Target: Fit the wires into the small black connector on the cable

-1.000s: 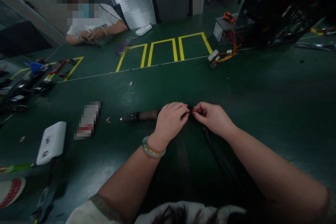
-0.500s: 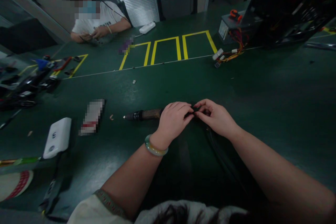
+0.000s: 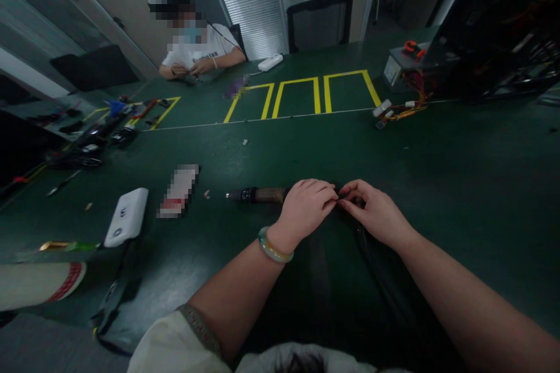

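A slim electric screwdriver (image 3: 269, 194) lies across the green table, its metal tip pointing left, with a black ribbed collar and a brownish grip. Over its right part my left hand (image 3: 307, 207) is closed, fingers bent down around the body; a green bangle sits on that wrist. My right hand (image 3: 371, 210) pinches at the screwdriver's tail end, thumb and fingertips meeting close to my left fingertips. A dark cord (image 3: 371, 256) runs from beneath my right hand toward me. The joint between cord and screwdriver is mostly hidden by my fingers.
Left of the tool lie a blurred-out phone-like slab (image 3: 179, 191), a white power bank (image 3: 126, 217) with a strap, a green-handled screwdriver (image 3: 72, 246) and a white cylinder (image 3: 39, 285). A power supply unit (image 3: 405, 70) with wires stands back right. Across the table sits a person (image 3: 203, 49).
The camera view has shifted, so everything appears farther right and the far side shows more. Both my hands keep their places on the screwdriver and its tail end, with only slight finger motion.
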`<state>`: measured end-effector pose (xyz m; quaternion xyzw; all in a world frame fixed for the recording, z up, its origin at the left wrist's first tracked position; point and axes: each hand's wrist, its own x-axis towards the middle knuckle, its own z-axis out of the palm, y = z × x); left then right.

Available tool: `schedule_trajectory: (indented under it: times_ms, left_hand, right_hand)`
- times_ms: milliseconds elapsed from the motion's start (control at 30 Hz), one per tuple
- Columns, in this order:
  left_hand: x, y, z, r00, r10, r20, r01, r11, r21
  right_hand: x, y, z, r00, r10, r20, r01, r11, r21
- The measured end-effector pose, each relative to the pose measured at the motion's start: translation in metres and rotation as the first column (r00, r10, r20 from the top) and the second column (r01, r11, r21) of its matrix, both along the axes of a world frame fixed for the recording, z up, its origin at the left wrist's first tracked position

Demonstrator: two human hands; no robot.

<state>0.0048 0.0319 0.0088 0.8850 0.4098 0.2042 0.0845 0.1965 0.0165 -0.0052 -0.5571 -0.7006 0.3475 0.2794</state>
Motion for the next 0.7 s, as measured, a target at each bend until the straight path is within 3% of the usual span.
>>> schedule_trajectory:
  times_ms: [333, 700]
  left_hand:
    - [-0.002, 0.0, 0.001, 1.0, 0.001, -0.015, -0.001, 1.0, 0.007]
    - [-0.002, 0.001, 0.001, 1.0, -0.008, -0.021, 0.009, 1.0, 0.016]
  right_hand:
    - [0.0, -0.002, 0.011, 0.979, 0.074, 0.189, -0.087, 0.994, 0.064]
    - [0.0, 0.001, 0.007, 0.973, 0.108, 0.203, -0.126, 0.989, 0.074]
